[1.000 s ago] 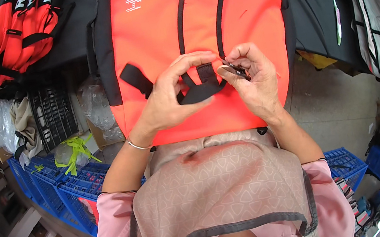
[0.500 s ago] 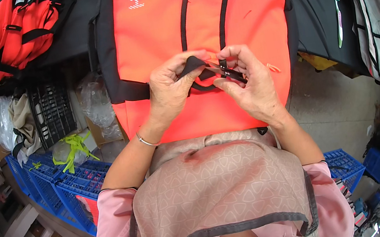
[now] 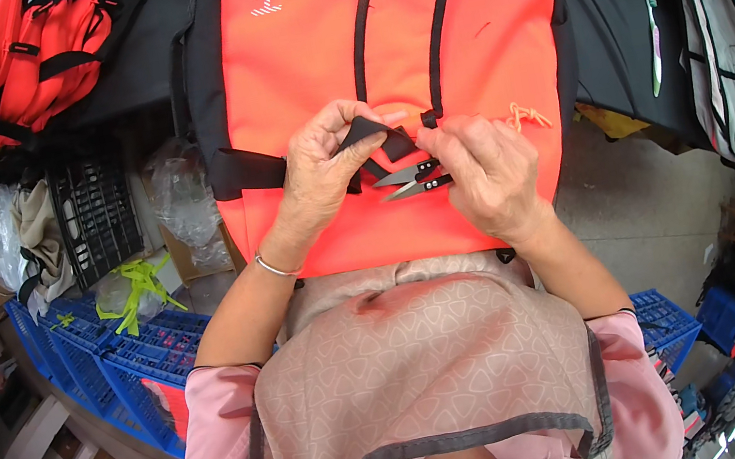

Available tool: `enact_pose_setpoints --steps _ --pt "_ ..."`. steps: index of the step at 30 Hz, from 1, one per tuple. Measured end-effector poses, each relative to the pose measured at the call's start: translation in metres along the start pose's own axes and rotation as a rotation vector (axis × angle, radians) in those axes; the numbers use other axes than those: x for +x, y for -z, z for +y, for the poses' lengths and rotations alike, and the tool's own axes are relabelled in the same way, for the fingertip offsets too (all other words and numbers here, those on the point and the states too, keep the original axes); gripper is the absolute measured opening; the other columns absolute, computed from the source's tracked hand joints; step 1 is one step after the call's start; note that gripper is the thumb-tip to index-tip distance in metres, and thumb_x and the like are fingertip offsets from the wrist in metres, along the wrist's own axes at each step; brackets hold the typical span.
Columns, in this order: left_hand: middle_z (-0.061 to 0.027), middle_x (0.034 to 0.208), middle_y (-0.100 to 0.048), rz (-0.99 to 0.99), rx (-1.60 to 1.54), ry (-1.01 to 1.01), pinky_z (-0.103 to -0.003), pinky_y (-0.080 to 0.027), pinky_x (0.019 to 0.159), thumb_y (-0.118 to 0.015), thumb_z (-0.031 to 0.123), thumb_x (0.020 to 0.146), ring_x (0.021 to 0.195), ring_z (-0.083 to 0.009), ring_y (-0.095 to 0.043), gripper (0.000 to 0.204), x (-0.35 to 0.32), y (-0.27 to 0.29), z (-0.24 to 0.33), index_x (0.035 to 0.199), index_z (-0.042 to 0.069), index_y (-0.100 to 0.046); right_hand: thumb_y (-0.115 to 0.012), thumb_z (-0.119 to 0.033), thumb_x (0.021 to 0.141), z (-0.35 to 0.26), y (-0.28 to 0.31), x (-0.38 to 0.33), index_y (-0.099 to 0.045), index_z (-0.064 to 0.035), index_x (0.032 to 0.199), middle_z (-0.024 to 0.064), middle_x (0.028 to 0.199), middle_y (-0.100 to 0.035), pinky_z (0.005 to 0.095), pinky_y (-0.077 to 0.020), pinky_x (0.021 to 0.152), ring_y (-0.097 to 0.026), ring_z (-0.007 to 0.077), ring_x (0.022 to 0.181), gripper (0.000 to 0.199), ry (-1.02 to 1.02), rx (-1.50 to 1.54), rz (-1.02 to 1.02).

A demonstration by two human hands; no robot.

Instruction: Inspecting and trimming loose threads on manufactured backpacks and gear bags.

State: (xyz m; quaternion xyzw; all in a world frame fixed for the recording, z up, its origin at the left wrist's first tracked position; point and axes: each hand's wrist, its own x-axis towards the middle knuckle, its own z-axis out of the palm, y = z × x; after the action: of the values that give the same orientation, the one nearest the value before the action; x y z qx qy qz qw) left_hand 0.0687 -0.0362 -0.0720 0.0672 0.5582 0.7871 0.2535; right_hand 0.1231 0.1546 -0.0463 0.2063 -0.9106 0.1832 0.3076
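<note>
**Snips at the strap**

The left hand's (image 3: 323,173) grip pinches a black webbing strap (image 3: 376,137) and lifts it off the orange backpack (image 3: 450,28), likely to keep the fabric clear of the blades. The right hand's (image 3: 490,170) grip closes around thread snips (image 3: 413,179), blades slightly apart, pointing left just below the strap. The backpack lies on the dark surface (image 3: 603,31), against the person's apron (image 3: 420,358).

Orange backpack (image 3: 452,38) with black strap (image 3: 371,135), blue crates (image 3: 103,345).
</note>
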Motion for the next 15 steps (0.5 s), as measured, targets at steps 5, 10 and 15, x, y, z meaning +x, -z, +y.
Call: enact_pose_setpoints --steps 5,10,15 --pt "-0.016 0.123 -0.063 -0.18 0.006 0.0 -0.03 -0.049 0.095 -0.069 -0.007 0.08 0.112 -0.0204 -0.062 0.021 -0.006 0.003 0.006 0.099 -0.001 -0.062 -0.065 0.005 0.069 0.005 0.004 0.011 -0.056 -0.0048 0.087 0.0069 0.084 -0.051 0.0366 -0.0464 0.053 -0.059 0.0234 0.064 0.022 -0.272 0.311 -0.191" --pt "-0.0191 0.12 -0.064 -0.223 0.485 -0.24 -0.036 -0.05 0.096 -0.071 -0.009 0.065 0.113 -0.0244 -0.062 0.025 -0.01 0.0 0.007 0.087 0.0 -0.065 -0.062 0.014 0.064 0.004 0.006 0.011 -0.054 -0.0027 0.088 0.0097 0.085 -0.048 0.0388 -0.047 0.055 -0.058 0.0287 0.066 0.03 -0.342 0.457 -0.261" --pt "-0.0175 0.114 -0.066 -0.155 0.182 -0.11 -0.039 -0.045 0.103 -0.066 -0.015 0.068 0.116 -0.0264 -0.06 0.023 -0.008 0.004 0.011 0.082 0.001 -0.059 -0.061 0.014 0.066 -0.008 0.019 0.005 -0.054 -0.001 0.088 0.0109 0.083 -0.049 0.0376 -0.0464 0.053 -0.058 0.0284 0.066 0.028 -0.371 0.598 -0.332"
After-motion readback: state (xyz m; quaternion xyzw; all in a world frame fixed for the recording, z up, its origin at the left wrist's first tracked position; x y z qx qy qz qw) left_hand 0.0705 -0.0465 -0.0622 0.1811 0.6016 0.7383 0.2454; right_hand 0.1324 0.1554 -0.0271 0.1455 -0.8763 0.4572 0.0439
